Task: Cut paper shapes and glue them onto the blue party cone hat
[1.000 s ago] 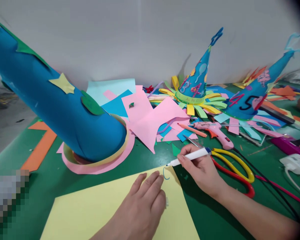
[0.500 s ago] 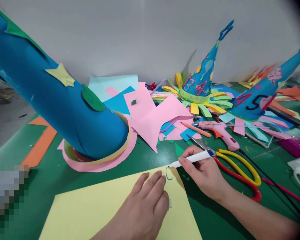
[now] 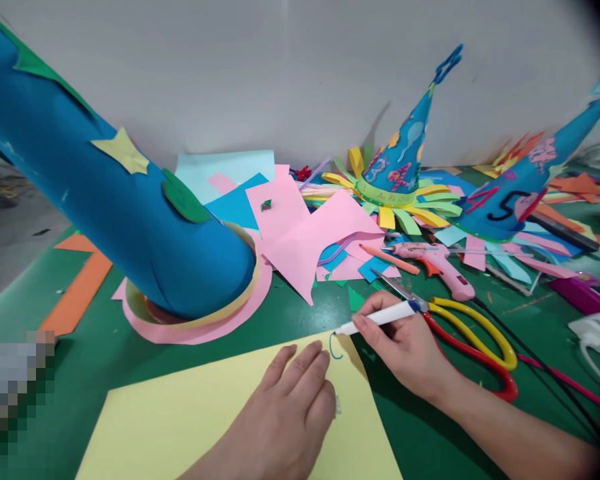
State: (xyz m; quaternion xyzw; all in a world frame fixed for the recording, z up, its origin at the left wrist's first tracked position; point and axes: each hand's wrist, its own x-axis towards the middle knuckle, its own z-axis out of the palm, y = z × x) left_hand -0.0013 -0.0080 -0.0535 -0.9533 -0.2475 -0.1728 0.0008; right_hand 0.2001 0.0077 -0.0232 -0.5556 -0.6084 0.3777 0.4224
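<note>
A pale yellow sheet of paper (image 3: 190,413) lies on the green table in front of me. My left hand (image 3: 285,413) rests flat on it, fingers stretched out, pressing the sheet near its far corner. My right hand (image 3: 405,347) grips a white marker pen (image 3: 380,317) with a blue cap end. The pen's tip touches the yellow sheet at its far corner, beside a small blue curved line (image 3: 333,348) drawn there.
A large blue paper cone hat (image 3: 105,200) with a pink brim leans at the left. Pink paper scraps (image 3: 305,233), yellow-and-red scissors (image 3: 470,340), a pink glue gun (image 3: 435,260) and two decorated blue cone hats (image 3: 400,160) crowd the far side. An orange strip (image 3: 80,293) lies far left.
The blue curved line at the sheet's corner has grown slightly as the pen tip moved. My left hand stays pressed on the paper. The view shifted a little.
</note>
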